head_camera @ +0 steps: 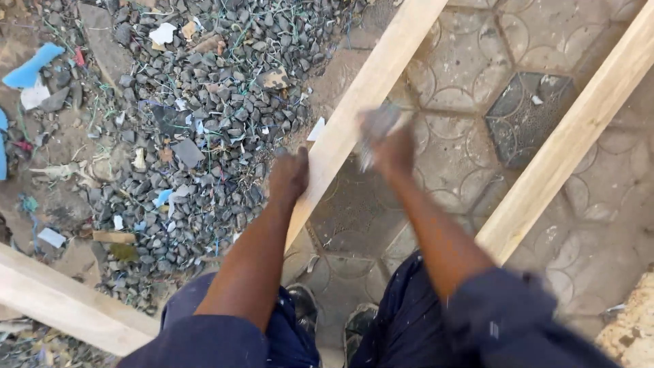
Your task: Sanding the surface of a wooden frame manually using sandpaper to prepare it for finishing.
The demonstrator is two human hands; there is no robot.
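Note:
A long pale wooden plank (381, 68) runs diagonally from lower centre up to the top. My left hand (289, 176) rests against its left edge, fingers curled onto the wood. My right hand (392, 146) is on the plank's right side and grips a blurred grey piece, perhaps sandpaper or a small tool (376, 126); motion blur hides its exact shape.
A second plank (572, 136) lies parallel at the right over patterned paving tiles (470, 82). A third plank (61, 300) crosses the lower left. Grey gravel with litter (204, 102) covers the ground at left. My dark shoes (357, 327) stand below.

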